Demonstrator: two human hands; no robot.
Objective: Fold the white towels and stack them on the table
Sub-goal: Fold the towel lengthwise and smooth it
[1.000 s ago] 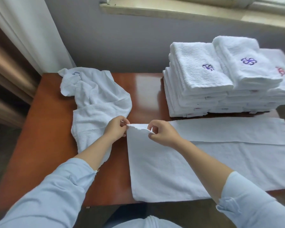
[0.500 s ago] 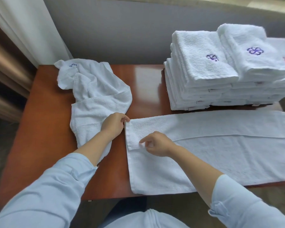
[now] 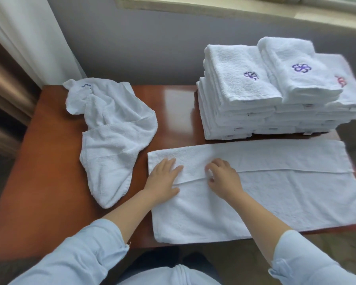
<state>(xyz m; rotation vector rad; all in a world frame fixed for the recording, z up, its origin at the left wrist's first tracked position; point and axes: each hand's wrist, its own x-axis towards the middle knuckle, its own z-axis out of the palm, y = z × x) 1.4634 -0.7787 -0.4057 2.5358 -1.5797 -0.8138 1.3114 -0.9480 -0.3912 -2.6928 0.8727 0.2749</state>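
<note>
Left side and middle lane open, upper right blocked

Bare worktop (image 3: 39,165) runs down the left of the frame, and a strip goes up the centre between the crumpled towel (image 3: 115,145) and the tall folded stack (image 3: 245,112) in the upper right. The flat towel (image 3: 275,202) blankets the lower right, with the left hand (image 3: 163,178) and right hand (image 3: 224,178) on its left end.
</note>
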